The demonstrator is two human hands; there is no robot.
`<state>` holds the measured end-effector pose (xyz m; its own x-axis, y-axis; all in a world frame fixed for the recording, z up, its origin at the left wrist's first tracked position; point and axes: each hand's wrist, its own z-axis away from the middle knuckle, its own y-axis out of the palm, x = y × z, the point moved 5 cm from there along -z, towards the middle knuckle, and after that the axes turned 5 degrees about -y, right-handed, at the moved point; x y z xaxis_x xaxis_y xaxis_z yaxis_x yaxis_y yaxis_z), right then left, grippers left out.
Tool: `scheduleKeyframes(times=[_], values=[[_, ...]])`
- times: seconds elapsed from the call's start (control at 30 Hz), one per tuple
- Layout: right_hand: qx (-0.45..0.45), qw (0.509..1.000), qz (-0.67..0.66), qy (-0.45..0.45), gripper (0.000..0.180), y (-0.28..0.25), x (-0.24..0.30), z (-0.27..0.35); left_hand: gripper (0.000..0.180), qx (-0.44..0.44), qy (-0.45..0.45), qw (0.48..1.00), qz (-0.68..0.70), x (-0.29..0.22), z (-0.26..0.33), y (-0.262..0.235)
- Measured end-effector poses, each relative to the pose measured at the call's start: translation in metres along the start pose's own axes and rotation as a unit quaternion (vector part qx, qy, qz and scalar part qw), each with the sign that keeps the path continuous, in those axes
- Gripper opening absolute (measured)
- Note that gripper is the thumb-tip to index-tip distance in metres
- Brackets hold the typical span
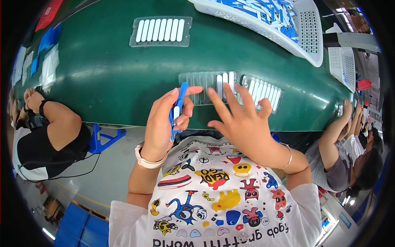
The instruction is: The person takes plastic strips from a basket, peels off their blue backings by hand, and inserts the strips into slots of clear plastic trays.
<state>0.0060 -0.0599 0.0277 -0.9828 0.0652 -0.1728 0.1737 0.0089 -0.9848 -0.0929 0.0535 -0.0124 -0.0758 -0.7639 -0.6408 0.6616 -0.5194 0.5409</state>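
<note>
- Held a bundle of blue strips (181, 94) in the left hand (164, 115), with the thumb and several fingers curled round it and the index finger stretched out to the right.
- Showed a white strip (176, 111) among the blue ones, within the same grasp.
- Spread the right hand (242, 119) wide, back upward, with fingers well apart and nothing visibly gripped; could not tell about contact between its fingertips and the things beneath.
- Wore a pale wristband (150, 161) on the left wrist, a thin bangle (290, 156) on the right, and a white T-shirt (222, 195) with cartoon prints.
- Had a clear slotted tray (210, 78) just beyond both hands on the green bench (94, 82), with white strips (219, 84) at its right end and bare slots to the left.
- Had a second clear tray (245, 78) close beside it on the right, filled with a row of white strips and partly covered by the right hand.
- Saw a third filled tray (187, 31) farther back, well apart from these.
- Saw a white perforated basket (308, 39) at the far right, heaped with blue and white strips.
- Saw co-workers along the bench at left (61, 117) and right (340, 164).
</note>
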Motion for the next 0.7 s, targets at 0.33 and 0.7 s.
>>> scheduleKeyframes(times=[0.33,0.7], values=[[-0.017,0.999,-0.045,0.023,0.073,-0.011,-0.013,-0.004,0.039,-0.010,-0.006,0.999,-0.031,-0.001,0.001,0.002],[-0.060,0.986,-0.158,0.001,0.059,-0.019,-0.034,-0.009,0.032,0.051,-0.030,0.998,-0.005,0.006,-0.002,0.010]])
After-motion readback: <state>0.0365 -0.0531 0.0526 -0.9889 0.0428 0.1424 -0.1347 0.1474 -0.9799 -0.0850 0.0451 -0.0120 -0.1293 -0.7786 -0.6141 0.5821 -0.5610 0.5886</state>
